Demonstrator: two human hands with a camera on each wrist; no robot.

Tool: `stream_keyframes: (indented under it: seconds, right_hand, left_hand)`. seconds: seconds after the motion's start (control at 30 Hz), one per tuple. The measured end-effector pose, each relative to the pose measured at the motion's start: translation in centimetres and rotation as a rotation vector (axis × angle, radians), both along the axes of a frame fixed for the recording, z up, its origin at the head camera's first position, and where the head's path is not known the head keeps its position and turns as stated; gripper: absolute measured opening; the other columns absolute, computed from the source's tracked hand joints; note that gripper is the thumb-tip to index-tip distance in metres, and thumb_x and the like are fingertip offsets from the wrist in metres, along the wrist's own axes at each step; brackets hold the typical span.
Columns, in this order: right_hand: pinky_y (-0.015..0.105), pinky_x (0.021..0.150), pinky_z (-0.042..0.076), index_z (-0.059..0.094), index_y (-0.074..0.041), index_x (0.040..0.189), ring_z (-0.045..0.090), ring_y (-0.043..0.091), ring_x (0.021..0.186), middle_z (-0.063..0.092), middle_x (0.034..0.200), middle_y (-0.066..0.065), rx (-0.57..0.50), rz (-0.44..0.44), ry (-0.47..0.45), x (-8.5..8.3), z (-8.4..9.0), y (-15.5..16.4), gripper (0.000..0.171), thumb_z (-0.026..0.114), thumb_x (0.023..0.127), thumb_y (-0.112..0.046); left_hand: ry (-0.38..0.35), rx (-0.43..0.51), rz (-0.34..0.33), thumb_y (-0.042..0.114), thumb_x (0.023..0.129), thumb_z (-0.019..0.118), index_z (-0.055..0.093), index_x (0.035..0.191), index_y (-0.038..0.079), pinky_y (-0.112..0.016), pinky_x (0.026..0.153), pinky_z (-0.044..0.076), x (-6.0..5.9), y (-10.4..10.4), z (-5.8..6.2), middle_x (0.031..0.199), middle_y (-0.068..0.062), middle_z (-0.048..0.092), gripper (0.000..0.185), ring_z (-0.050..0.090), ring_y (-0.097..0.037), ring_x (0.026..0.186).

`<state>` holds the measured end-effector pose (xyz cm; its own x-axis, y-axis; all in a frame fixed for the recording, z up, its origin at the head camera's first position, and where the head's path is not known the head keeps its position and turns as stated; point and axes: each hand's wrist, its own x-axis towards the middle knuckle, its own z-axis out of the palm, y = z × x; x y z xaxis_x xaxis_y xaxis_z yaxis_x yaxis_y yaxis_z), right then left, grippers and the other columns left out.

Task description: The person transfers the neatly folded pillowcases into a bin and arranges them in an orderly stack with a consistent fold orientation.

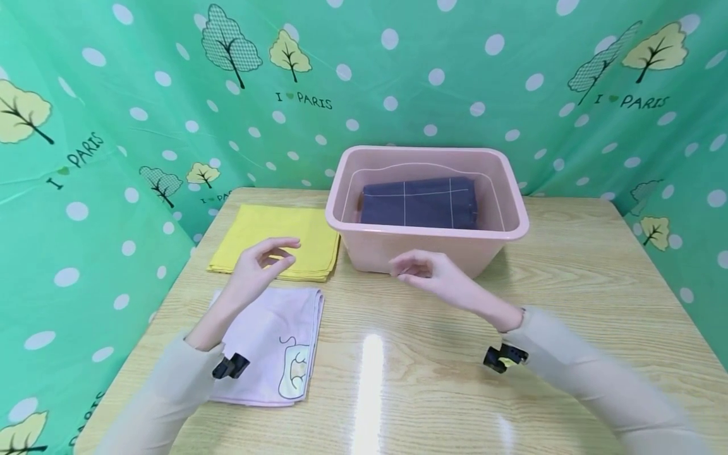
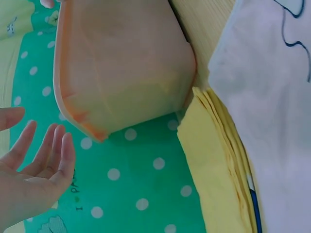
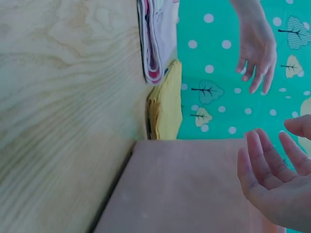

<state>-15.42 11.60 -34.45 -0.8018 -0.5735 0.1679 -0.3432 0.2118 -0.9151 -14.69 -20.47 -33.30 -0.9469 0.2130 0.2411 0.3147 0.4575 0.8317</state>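
Observation:
My left hand [image 1: 267, 259] hovers with loosely bent fingers above the near edge of a folded yellow cloth [image 1: 279, 240] and holds nothing; the left wrist view shows its straight fingers [image 2: 46, 155]. My right hand [image 1: 421, 268] floats empty just in front of a pink plastic tub [image 1: 426, 237], fingers relaxed [image 3: 272, 174]. Inside the tub lies a folded dark blue cloth [image 1: 421, 202] with thin white lines. A folded pale pink cloth [image 1: 279, 341] with a printed drawing lies under my left forearm.
The wooden table [image 1: 569, 303] is enclosed by green polka-dot curtains [image 1: 102, 158] at the left, back and right. The yellow cloth [image 2: 218, 160] and pink cloth [image 2: 272, 97] lie side by side left of the tub [image 2: 121, 63].

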Motion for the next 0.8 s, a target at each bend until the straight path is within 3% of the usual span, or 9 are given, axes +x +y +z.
stream_keyframes:
  seconds: [0.33, 0.53, 0.6, 0.8]
  right_hand:
    - [0.026, 0.076, 0.050, 0.054, 0.008, 0.111, 0.058, 0.028, 0.088, 0.060, 0.099, 0.018, -0.011, 0.042, -0.073, 0.1, -2.1, -2.2, 0.029, 0.053, 0.083, 0.003]
    - [0.025, 0.075, 0.050, 0.054, 0.007, 0.110, 0.059, 0.029, 0.088, 0.060, 0.098, 0.020, -0.007, 0.070, -0.104, 0.2, -3.3, -3.5, 0.029, 0.050, 0.081, 0.005]
    - [0.025, 0.075, 0.050, 0.054, 0.007, 0.110, 0.059, 0.028, 0.088, 0.060, 0.098, 0.022, -0.008, 0.087, -0.107, 0.3, -3.6, -4.0, 0.029, 0.049, 0.081, 0.005]
    - [0.024, 0.076, 0.049, 0.052, 0.009, 0.112, 0.060, 0.030, 0.087, 0.058, 0.099, 0.027, -0.031, 0.131, -0.143, 0.7, -4.5, -5.5, 0.030, 0.049, 0.083, 0.004]
  left_hand:
    - [0.003, 0.022, 0.066, 0.008, 0.086, 0.055, 0.054, 0.115, -0.002, -0.011, 0.074, 0.044, 1.1, -2.7, -1.8, 0.110, -0.017, 0.056, 0.031, 0.053, -0.004, 0.088]
    - [0.010, 0.024, 0.108, 0.011, 0.087, 0.055, 0.054, 0.115, -0.005, -0.010, 0.074, 0.044, 1.7, -4.6, -2.9, 0.106, -0.003, 0.059, 0.032, 0.054, -0.005, 0.087]
    - [0.015, 0.025, 0.124, 0.016, 0.087, 0.056, 0.055, 0.116, 0.000, -0.010, 0.074, 0.044, 1.3, -6.0, -4.5, 0.107, -0.001, 0.059, 0.033, 0.054, -0.006, 0.088]
    - [0.003, -0.044, 0.215, 0.026, 0.086, 0.057, 0.054, 0.121, 0.019, -0.011, 0.073, 0.044, -0.8, -11.9, -11.8, 0.114, 0.001, 0.057, 0.036, 0.054, -0.007, 0.093]
